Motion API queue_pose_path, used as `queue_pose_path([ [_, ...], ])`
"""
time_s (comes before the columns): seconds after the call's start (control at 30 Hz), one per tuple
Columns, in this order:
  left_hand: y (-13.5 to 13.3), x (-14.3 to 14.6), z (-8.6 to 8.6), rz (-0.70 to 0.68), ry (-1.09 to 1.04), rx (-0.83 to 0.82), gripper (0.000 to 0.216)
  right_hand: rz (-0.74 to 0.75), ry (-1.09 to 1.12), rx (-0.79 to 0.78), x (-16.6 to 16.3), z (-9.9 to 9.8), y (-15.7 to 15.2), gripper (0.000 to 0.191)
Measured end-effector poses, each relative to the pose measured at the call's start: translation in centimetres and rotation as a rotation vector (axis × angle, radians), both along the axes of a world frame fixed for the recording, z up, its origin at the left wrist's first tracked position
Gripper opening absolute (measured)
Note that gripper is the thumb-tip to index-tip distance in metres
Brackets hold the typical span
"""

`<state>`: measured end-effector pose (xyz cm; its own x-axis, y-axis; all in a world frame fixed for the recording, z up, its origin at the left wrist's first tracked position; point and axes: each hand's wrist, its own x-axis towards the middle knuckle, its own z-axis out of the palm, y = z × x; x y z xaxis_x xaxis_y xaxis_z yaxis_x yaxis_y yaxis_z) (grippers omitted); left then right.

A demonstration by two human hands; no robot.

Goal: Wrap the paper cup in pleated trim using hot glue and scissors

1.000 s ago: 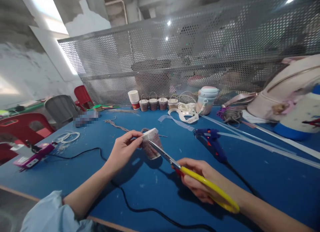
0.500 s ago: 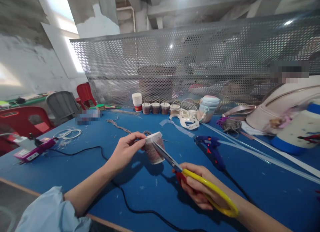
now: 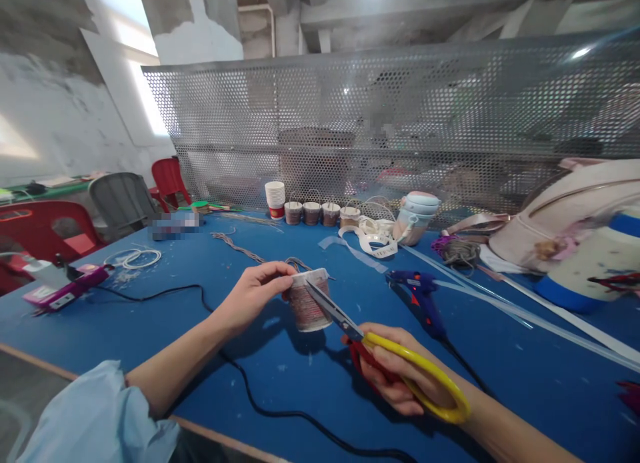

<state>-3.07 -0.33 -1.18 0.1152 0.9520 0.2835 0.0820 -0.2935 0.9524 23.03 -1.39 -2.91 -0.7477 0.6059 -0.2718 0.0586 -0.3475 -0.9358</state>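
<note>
Between thumb and fingers, my left hand [image 3: 263, 286] pinches the rim of a small paper cup [image 3: 311, 310] wrapped in brownish-pink cord, held just over the blue table. My right hand [image 3: 395, 370] grips scissors [image 3: 430, 376] with one yellow and one red handle. Their blades point up and left, and the tips lie against the cup's side near its white rim. The blades look nearly closed; whether anything is between them I cannot tell. Behind the cup lies twisted brown cord [image 3: 240, 246]. A blue glue gun [image 3: 417, 290] rests right of the cup.
Several cord-wrapped cups [image 3: 311, 213] stand at the back beside stacked paper cups [image 3: 275, 200]. White ribbon [image 3: 377, 245], a pastel bottle [image 3: 417, 216] and a bag [image 3: 535, 216] sit rightward. A black cable [image 3: 280, 420] crosses in front; a purple power strip [image 3: 67, 290] lies left.
The view has shifted slightly. The cup has turned a little more upright, and the scissor tips stay against its side. Both hands keep their holds.
</note>
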Motion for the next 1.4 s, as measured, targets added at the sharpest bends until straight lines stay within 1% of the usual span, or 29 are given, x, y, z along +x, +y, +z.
queue_pose_path([
  [0.23, 0.0, -0.3, 0.4, -0.016, 0.112, 0.02, 0.017, 0.034, -0.001, -0.031, 0.4, -0.1, 0.1, 0.051],
  [0.4, 0.0, -0.5, 0.3, -0.011, 0.168, 0.035, 0.018, 0.037, -0.029, -0.003, 0.6, -0.3, 0.3, 0.055],
  [0.67, 0.1, -0.6, 0.3, -0.044, 0.171, 0.015, 0.018, 0.052, -0.047, 0.137, 0.9, -0.5, 0.3, 0.045],
  [0.8, 0.0, -0.7, 0.3, -0.046, 0.169, 0.001, 0.018, 0.045, -0.094, 0.105, 0.8, -0.2, 0.2, 0.048],
  [0.97, -0.1, -0.7, 0.5, -0.047, 0.158, 0.005, 0.017, 0.071, -0.047, 0.043, 0.7, -0.2, 0.2, 0.051],
  [1.2, -0.2, -0.5, 0.7, -0.074, 0.148, -0.018, 0.014, 0.093, -0.058, 0.146, 1.2, -0.5, 0.3, 0.045],
  [1.4, -0.3, -0.5, 0.7, -0.086, 0.167, -0.023, 0.015, 0.092, -0.089, 0.161, 1.4, -0.5, 0.1, 0.04],
])
